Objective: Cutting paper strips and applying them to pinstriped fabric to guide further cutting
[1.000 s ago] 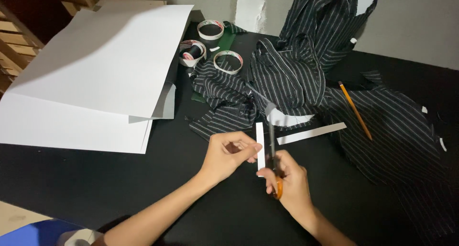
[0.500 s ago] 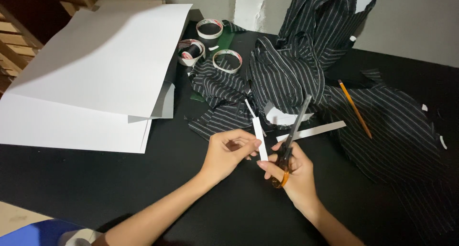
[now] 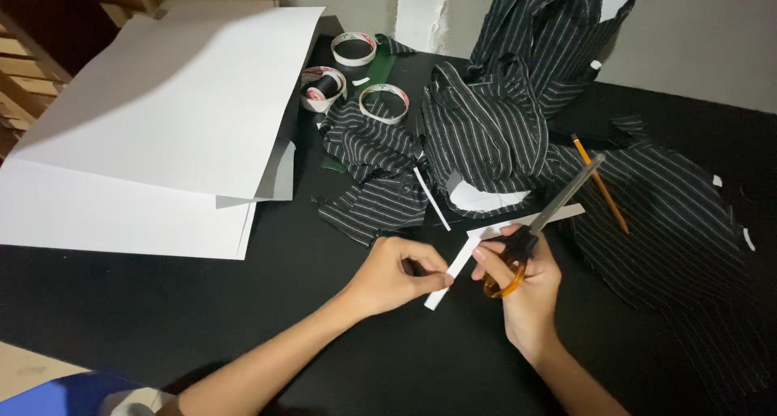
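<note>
Two hands at work near the middle of the black table [image 3: 146, 319]: left hand [image 3: 396, 274] pinched shut on a narrow white paper strip [image 3: 453, 269], keeping it taut and lifted off the surface; right hand [image 3: 526, 282] closed through the orange handles of scissors [image 3: 544, 222], blades pointing up and to the right, away from the strip and apparently shut. Held that way, probably, to keep the strip steady and within easy reach of the blades. Further right, a pencil [image 3: 600, 181] lying on striped dark fabric [image 3: 486, 133], heaped across the far side with a white cut-out shape [image 3: 477, 197] tucked under a fold. Far left, large white sheets [image 3: 162, 125] stacked and partly curled; beyond them three tape rolls [image 3: 356, 76] clustered close together. Hard to tell whether the second strip [image 3: 558, 215] behind the scissors joins the pinched one; fabric cut off at the right edge, and the thumb hidden inside the handle.
</note>
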